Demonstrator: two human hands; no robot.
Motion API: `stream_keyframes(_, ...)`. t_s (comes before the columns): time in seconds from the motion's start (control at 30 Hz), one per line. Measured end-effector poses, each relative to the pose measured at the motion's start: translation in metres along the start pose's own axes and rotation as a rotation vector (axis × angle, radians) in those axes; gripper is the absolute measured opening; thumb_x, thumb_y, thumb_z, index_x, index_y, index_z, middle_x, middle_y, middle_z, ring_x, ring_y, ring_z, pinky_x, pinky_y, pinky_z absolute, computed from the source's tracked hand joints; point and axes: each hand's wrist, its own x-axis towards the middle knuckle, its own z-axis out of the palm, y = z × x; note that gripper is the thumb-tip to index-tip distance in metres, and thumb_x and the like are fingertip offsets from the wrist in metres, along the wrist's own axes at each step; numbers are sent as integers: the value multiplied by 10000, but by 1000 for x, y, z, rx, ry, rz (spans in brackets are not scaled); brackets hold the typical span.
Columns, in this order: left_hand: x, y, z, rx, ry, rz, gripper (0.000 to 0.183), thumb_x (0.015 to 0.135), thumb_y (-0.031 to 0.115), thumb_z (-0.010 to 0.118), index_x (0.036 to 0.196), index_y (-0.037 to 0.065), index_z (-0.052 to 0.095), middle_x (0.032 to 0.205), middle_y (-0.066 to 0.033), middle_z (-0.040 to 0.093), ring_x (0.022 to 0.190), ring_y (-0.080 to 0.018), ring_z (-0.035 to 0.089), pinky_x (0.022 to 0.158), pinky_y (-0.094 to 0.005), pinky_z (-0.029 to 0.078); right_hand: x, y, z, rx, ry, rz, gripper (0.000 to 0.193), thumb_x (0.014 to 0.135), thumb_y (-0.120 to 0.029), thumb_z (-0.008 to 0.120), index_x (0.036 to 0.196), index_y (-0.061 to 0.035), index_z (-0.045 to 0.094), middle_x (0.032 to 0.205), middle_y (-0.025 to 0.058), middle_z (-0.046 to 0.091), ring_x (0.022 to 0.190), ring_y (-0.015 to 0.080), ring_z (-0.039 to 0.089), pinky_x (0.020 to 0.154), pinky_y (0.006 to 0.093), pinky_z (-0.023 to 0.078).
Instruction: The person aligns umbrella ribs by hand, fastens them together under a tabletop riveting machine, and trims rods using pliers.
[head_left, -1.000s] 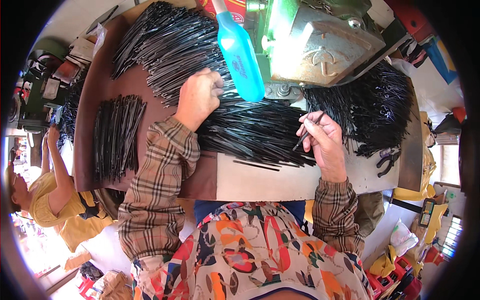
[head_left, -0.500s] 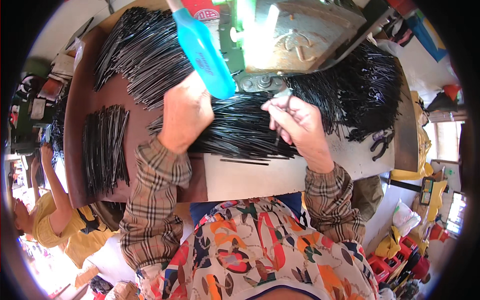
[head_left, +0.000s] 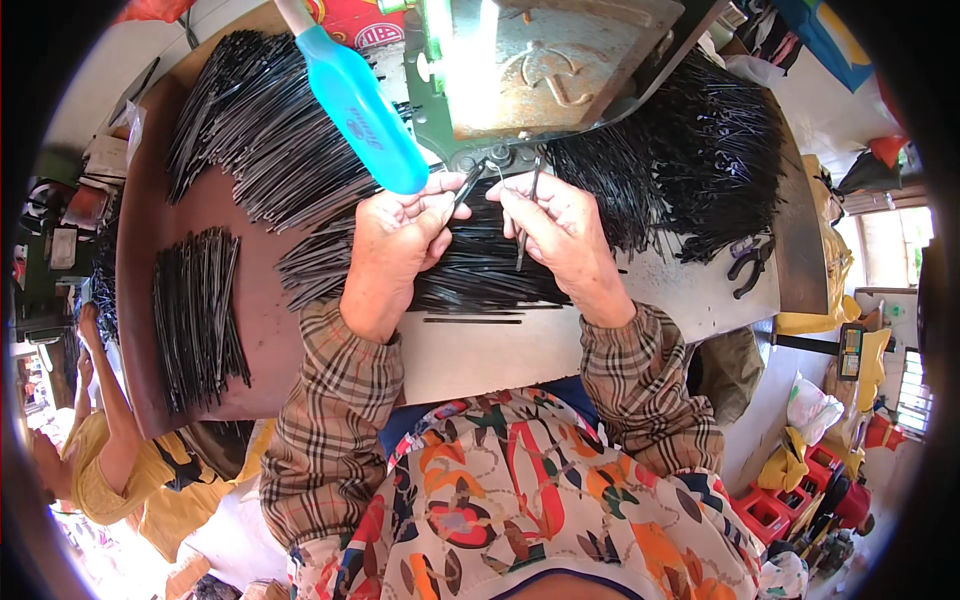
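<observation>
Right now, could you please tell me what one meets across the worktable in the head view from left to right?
Narrow stack of black strips, left hand, right hand, black-handled pliers.

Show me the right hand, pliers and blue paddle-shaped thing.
Right hand [head_left: 562,232]: head view, middle of the hand.
Pliers [head_left: 757,260]: head view, near where the handles meet.
Blue paddle-shaped thing [head_left: 360,112]: head view, broad face.

Head-worn fisheye, downward over both hands [head_left: 392,250]
</observation>
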Motion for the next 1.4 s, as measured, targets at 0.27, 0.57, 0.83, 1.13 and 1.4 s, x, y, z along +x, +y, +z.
stream_keyframes(0.27, -2, -1, 4, 22, 6, 15, 288, 931, 66, 580, 1196, -48, 590, 888, -64, 655, 535, -31, 423, 446, -158, 288, 1, 2, -1, -13, 10, 7, 170, 942, -113, 572, 984, 22, 667, 692, -6, 592, 626, 36, 507, 548, 197, 388)
stream_keyframes(0.57, 7, 0, 14, 168, 35, 113, 301, 902, 47, 609, 1191, -34, 604, 875, -40, 658, 546, -21, 444, 459, -154, 307, 11, 4, -9, 62, 14, -12, 169, 930, -128, 590, 978, 9, 676, 714, -16, 591, 634, 34, 504, 548, 188, 377)
stream_keyframes(0.83, 17, -16, 20, 492, 175, 353, 213, 866, -30, 639, 1076, -35, 676, 842, -20, 663, 594, -22, 506, 513, -169, 394, 16, 7, -12, 62, 35, -11, 177, 927, -159, 608, 961, -2, 682, 701, -27, 587, 601, 23, 490, 517, 180, 368)
stream_keyframes(1.13, 16, -17, 29, 971, 299, 854, 237, 771, -116, 629, 977, -13, 682, 764, -159, 603, 631, -269, 605, 608, -315, 489, 16, 5, -15, 117, -3, 15, 177, 923, -174, 606, 971, -24, 685, 693, -38, 568, 527, -7, 407, 445, 162, 296)
stream_keyframes(1.4, 9, -12, 31, 1161, 281, 838, 294, 758, -110, 589, 1020, 14, 639, 843, -156, 599, 703, -333, 613, 609, -382, 488, 22, -1, -24, 69, -50, 57, 185, 900, -173, 620, 974, -15, 684, 699, -32, 568, 533, -8, 405, 456, 153, 288)
